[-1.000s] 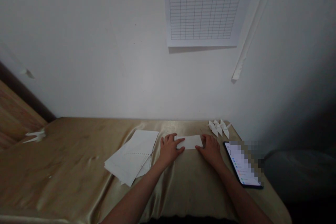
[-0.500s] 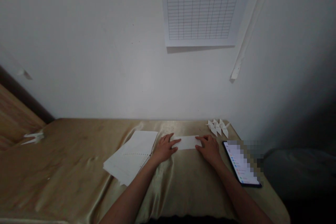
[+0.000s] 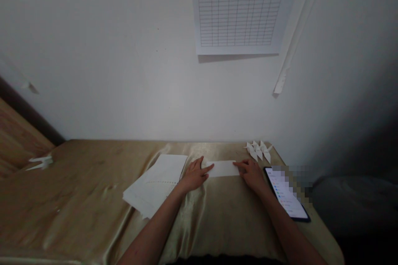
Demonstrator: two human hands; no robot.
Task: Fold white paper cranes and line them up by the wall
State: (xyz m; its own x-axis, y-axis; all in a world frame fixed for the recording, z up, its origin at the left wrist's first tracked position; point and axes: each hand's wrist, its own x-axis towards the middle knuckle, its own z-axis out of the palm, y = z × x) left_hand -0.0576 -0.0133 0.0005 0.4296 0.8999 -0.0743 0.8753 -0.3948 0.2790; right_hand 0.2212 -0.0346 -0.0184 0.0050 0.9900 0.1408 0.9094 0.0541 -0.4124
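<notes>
Sliding slightly rightward, the right hand [image 3: 253,176] is holding its grip open, fingertips pressing the right end of a white paper strip [image 3: 222,168] lying lengthwise across the gold satin cover [image 3: 77,198], while the equally open left hand [image 3: 195,176] is pinning the strip's left end.

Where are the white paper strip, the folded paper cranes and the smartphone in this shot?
white paper strip [image 3: 222,168]: head view, middle of the strip
folded paper cranes [image 3: 258,152]: head view, body of the middle crane
smartphone [image 3: 280,192]: head view, lit screen
</notes>
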